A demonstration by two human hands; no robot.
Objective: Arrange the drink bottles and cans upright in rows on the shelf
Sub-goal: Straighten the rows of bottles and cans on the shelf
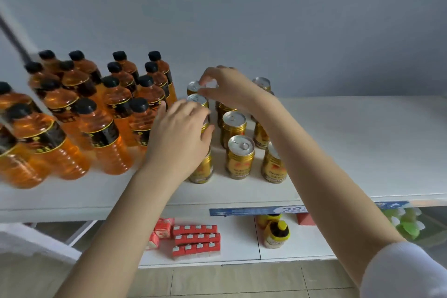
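- Two groups of drinks stand upright on the white shelf (362, 147): orange bottles (104, 133) on the left and gold cans (240, 156) in the middle. The shelf's right part is bare.
- The orange bottles are clear plastic, filled with orange liquid and closed with black caps. They stand in rows running from near to far, each with a dark label band.
- The gold cans stand in three short columns, silver tops up, with the pull tabs flat where they can be seen.
- The left hand (179, 138) reaches in from the near side. Its fingers and thumb wrap the side of the gripped can (197, 100) in the left column, just right of the bottles.
- The right hand (229, 87) is bent down over the far end of the cans. Its fingertips pinch at the rim of the far can (193, 86), just behind the gripped can.
- A blue label strip (242, 211) runs along the shelf's front edge.
- The lower shelf (242, 254) holds stacked red cartons (196, 239) and, to their right, a yellow-capped bottle (275, 234).
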